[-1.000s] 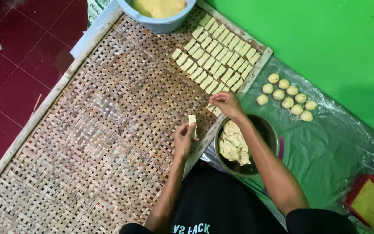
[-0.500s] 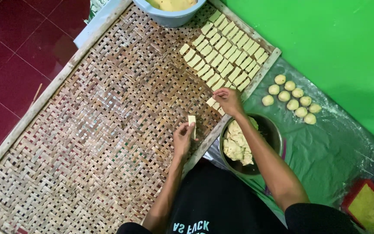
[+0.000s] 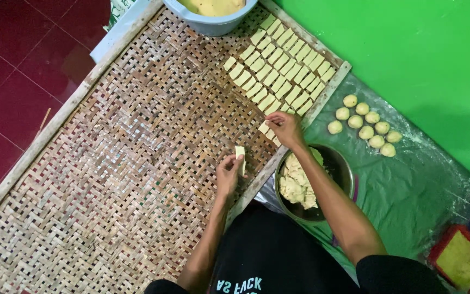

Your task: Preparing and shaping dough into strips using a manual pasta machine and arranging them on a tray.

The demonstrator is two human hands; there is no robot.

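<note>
Fingers of left hand (image 3: 228, 173) pinched on pale rectangular dough strip (image 3: 240, 153); right hand (image 3: 285, 126) fingertips closed, setting strip w/ rows on woven bamboo tray (image 3: 137, 163); keep edges flush.

Dark red tile floor (image 3: 12, 92) at left, bright green wall (image 3: 436, 60) at right, even light.

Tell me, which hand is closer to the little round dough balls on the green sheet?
Right. The right hand rests at the woven tray's edge, just across the frame from the dough balls. The left hand holds a dough piece farther back over the tray.
</note>
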